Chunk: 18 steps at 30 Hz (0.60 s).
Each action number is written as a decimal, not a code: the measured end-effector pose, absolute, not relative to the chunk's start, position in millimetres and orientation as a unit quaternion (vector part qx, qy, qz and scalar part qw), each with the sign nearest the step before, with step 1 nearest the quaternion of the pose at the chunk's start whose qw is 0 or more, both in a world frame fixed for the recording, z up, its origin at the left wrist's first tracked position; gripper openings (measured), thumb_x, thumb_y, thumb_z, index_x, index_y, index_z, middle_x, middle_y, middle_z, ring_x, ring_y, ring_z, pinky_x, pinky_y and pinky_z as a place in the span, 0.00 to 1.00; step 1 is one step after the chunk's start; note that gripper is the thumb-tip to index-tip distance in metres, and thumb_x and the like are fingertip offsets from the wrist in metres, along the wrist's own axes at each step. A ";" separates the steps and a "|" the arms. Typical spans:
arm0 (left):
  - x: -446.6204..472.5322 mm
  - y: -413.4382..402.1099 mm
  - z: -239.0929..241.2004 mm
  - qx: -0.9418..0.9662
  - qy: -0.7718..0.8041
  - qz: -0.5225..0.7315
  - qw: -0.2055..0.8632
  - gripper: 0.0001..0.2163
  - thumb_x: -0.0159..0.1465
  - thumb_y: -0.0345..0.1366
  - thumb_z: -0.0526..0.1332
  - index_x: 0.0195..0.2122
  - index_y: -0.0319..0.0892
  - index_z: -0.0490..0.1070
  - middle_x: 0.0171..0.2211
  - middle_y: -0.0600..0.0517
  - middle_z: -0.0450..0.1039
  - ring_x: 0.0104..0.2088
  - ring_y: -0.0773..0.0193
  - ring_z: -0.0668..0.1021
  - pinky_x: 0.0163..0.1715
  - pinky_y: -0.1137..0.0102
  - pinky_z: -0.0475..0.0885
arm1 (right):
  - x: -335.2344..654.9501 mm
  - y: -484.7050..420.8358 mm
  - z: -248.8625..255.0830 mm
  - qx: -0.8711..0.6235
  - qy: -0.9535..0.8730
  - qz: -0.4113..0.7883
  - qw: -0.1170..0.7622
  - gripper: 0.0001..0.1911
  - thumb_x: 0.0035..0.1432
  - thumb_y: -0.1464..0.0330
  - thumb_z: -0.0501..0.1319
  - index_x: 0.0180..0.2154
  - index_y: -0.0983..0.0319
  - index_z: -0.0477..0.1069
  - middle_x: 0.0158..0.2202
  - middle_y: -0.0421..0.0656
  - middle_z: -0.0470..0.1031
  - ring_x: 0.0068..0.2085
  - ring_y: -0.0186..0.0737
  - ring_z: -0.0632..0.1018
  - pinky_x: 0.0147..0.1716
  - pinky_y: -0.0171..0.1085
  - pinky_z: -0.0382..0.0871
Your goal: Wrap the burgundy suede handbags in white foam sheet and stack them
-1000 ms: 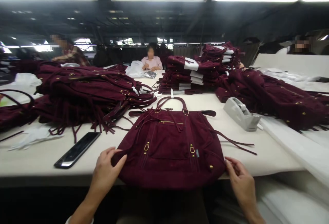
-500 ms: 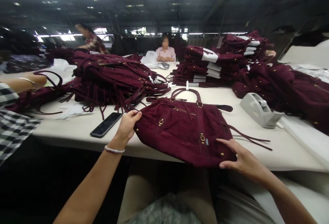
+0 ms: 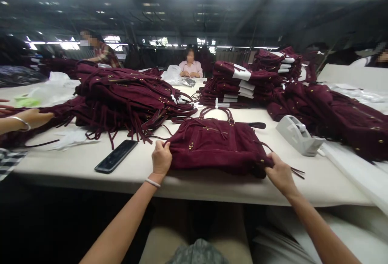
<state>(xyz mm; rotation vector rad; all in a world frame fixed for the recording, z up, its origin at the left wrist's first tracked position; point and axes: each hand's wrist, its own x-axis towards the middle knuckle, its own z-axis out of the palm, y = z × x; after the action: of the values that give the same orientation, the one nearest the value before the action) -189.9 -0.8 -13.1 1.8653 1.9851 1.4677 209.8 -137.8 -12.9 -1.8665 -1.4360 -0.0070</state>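
A maroon handbag (image 3: 212,146) with brass-coloured buckles and studs lies on the white-covered table (image 3: 194,185) in front of me, its looped handles pointing away. My left hand (image 3: 161,159) is closed on the bag's left end. At the opposite lower corner, my right hand (image 3: 280,174) grips the fabric, with the fingertips partly hidden behind it. A thin strap hangs out past the bag's right side, beyond my right hand.
To the left lies a black phone (image 3: 117,157), before a heap of maroon bags (image 3: 121,98). A grey tape dispenser (image 3: 298,135) stands right; stacked bags (image 3: 239,80) rise behind. A co-worker's hand (image 3: 33,119) reaches in from the left; another person (image 3: 190,66) sits at the far end.
The bag has moved back from the table's front edge and lies flatter. My right hand has gone from spread fingers to gripping its corner. The co-worker's hand at left has come lower.
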 end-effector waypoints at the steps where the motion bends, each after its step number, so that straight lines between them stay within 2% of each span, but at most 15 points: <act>1: -187.0 -2.7 -19.2 0.613 0.642 0.459 0.032 0.07 0.65 0.39 0.54 0.35 0.42 0.63 0.27 0.50 0.68 0.30 0.56 0.76 0.34 0.65 0.69 | 210.0 -130.1 -22.1 -0.737 -0.564 -0.024 0.371 0.06 0.47 0.65 0.55 0.31 0.58 0.66 0.20 0.39 0.68 0.23 0.42 0.70 0.27 0.37 0.60; 3: -186.8 -8.6 -23.4 0.636 0.632 0.442 0.027 0.09 0.65 0.41 0.56 0.37 0.41 0.64 0.29 0.47 0.70 0.33 0.53 0.77 0.35 0.63 0.70 | 211.1 -120.4 -35.2 -0.743 -0.570 -0.057 0.345 0.08 0.47 0.68 0.54 0.33 0.58 0.67 0.20 0.39 0.68 0.23 0.42 0.69 0.26 0.37 0.58; 5: -191.6 -17.4 -18.0 0.682 0.590 0.432 -0.020 0.14 0.66 0.44 0.56 0.45 0.38 0.65 0.40 0.41 0.72 0.44 0.48 0.77 0.43 0.59 0.70 | 214.8 -117.6 -39.1 -0.741 -0.587 -0.058 0.319 0.10 0.48 0.69 0.54 0.35 0.58 0.69 0.21 0.39 0.69 0.24 0.43 0.70 0.26 0.36 0.58; 7: -195.7 -27.0 -7.7 0.754 0.508 0.410 -0.071 0.21 0.67 0.45 0.55 0.56 0.36 0.61 0.53 0.36 0.68 0.56 0.47 0.70 0.55 0.54 0.65 | 220.9 -118.8 -35.9 -0.734 -0.610 -0.031 0.297 0.12 0.49 0.70 0.54 0.37 0.57 0.70 0.22 0.39 0.71 0.25 0.44 0.73 0.27 0.36 0.60; 9: -195.6 -33.4 2.3 0.836 0.418 0.346 -0.081 0.25 0.68 0.45 0.54 0.61 0.36 0.57 0.58 0.38 0.64 0.61 0.50 0.65 0.62 0.52 0.56 | 226.6 -121.4 -27.6 -0.728 -0.628 -0.016 0.274 0.18 0.49 0.71 0.54 0.42 0.55 0.72 0.26 0.39 0.75 0.29 0.45 0.76 0.30 0.37 0.64; 12: -192.1 -32.2 10.9 0.914 0.346 0.207 -0.055 0.21 0.69 0.48 0.52 0.57 0.40 0.66 0.53 0.44 0.72 0.58 0.51 0.69 0.65 0.49 0.48 | 228.5 -127.2 -5.5 -0.721 -0.649 -0.072 0.232 0.24 0.52 0.70 0.56 0.51 0.52 0.72 0.37 0.41 0.78 0.38 0.49 0.77 0.36 0.41 0.69; 14: -193.0 -26.5 12.1 0.935 0.318 0.152 -0.045 0.21 0.67 0.51 0.54 0.52 0.41 0.71 0.49 0.45 0.74 0.56 0.50 0.70 0.64 0.47 0.46 | 222.8 -133.2 15.4 -0.684 -0.686 -0.129 0.213 0.25 0.54 0.67 0.60 0.55 0.51 0.71 0.47 0.45 0.75 0.48 0.53 0.75 0.46 0.46 0.69; 16: -198.1 -20.2 10.7 0.948 0.284 0.133 -0.045 0.23 0.65 0.53 0.57 0.53 0.42 0.71 0.49 0.45 0.74 0.57 0.50 0.69 0.64 0.46 0.46 | 211.3 -139.4 37.3 -0.613 -0.752 -0.137 0.199 0.28 0.53 0.63 0.65 0.57 0.52 0.69 0.55 0.46 0.69 0.57 0.55 0.68 0.57 0.52 0.62; 18: -205.5 -14.5 7.8 0.955 0.257 0.139 -0.053 0.25 0.63 0.55 0.58 0.55 0.43 0.70 0.50 0.45 0.74 0.58 0.50 0.69 0.64 0.46 0.47 | 196.1 -142.8 54.1 -0.546 -0.813 -0.095 0.178 0.29 0.55 0.58 0.67 0.58 0.53 0.67 0.59 0.46 0.65 0.61 0.54 0.64 0.62 0.55 0.53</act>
<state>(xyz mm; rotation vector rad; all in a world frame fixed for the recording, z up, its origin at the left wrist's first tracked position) -205.5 -14.5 7.8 3.1057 0.8346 0.4508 196.1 -142.8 54.1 -1.5430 -2.3001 -0.2701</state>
